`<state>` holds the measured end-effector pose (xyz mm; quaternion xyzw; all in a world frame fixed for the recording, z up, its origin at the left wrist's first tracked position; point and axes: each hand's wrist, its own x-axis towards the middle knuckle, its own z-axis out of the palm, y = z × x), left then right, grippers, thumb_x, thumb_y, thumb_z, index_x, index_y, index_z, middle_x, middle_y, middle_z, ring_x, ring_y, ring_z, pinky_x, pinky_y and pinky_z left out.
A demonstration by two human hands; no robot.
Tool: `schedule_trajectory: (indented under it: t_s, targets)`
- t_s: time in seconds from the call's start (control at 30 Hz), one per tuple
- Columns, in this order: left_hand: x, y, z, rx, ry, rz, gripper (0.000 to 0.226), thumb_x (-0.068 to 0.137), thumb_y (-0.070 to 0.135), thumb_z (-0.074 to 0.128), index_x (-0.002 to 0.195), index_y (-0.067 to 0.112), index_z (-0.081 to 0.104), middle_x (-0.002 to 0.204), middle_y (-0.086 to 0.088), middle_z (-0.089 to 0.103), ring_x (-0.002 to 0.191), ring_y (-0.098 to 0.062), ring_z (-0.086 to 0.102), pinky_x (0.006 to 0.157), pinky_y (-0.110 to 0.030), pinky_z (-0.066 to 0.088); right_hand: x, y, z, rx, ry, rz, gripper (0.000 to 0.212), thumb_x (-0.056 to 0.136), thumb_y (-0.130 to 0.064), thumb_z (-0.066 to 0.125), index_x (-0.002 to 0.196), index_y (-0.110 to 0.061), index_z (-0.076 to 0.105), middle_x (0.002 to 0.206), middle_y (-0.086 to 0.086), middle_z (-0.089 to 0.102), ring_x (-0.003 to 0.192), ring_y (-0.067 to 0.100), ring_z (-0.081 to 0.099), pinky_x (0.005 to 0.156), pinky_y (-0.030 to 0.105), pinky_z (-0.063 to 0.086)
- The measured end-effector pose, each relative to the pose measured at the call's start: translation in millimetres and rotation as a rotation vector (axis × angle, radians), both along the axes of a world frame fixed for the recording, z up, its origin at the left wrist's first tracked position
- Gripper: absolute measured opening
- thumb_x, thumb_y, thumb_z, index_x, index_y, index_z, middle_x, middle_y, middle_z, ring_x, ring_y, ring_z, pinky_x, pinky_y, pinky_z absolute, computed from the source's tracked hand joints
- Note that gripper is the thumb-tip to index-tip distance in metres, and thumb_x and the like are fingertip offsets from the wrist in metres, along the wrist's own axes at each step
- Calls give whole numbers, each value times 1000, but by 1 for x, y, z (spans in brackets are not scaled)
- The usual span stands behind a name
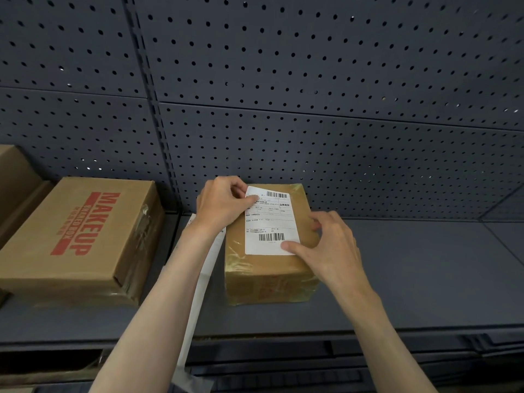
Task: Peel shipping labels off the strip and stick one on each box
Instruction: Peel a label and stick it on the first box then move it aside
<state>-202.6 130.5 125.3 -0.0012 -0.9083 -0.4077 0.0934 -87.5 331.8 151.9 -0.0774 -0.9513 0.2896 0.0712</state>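
Observation:
A small taped cardboard box point(269, 276) stands on the grey shelf in the middle of the head view. A white shipping label point(269, 222) with two barcodes lies on its top. My left hand point(224, 205) pinches the label's far left corner, which looks slightly lifted. My right hand point(326, 245) rests on the box's right side, thumb pressing the label's near right corner. The white backing strip point(198, 293) hangs down under my left forearm, partly hidden by it.
A bigger cardboard box point(76, 236) printed "MAKEUP" in red sits to the left on the shelf point(411, 279), with another box point(17, 180) at the far left edge. A dark pegboard wall point(312, 95) rises behind. A lower shelf shows below the front edge.

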Motion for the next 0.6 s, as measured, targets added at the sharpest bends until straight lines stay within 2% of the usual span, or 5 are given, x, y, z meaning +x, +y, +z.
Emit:
schedule_trajectory:
  t_s: [0.17,0.33,0.4,0.5,0.6]
  targets:
    - [4,6,0,-135,145,20,23,78,48,80,85,27,73,77,14,69,86,-10,62,67,-28,40,1,1,-7,-29,44,18,67,72,-52,86,125,-20,61,110,-12,52,101,8,56,85,36,54]
    - [5,10,-4,-225,214,55,29,78,51,78,88,24,74,82,10,65,94,-17,57,65,-30,39,4,-1,-14,16,73,49,48,82,-53,77,116,-22,64,108,-13,51,99,10,61,82,39,55]
    - [2,8,-6,-268,202,68,46,73,62,77,101,25,74,97,6,60,100,-19,56,70,-33,44,5,-1,-17,34,87,61,42,84,-53,74,113,-24,64,107,-14,50,97,10,62,80,39,55]
    - [-3,0,-9,-296,121,97,76,74,71,69,132,24,60,112,-1,61,108,-25,58,80,-39,50,5,-2,-18,54,94,73,39,86,-52,72,112,-24,64,107,-13,49,95,11,62,76,36,54]
    - [3,-5,-5,-232,149,75,52,91,57,60,128,21,63,112,0,63,108,-25,58,81,-39,48,6,-2,-18,113,120,116,33,93,-49,66,114,-24,63,107,-13,49,93,12,62,72,36,54]
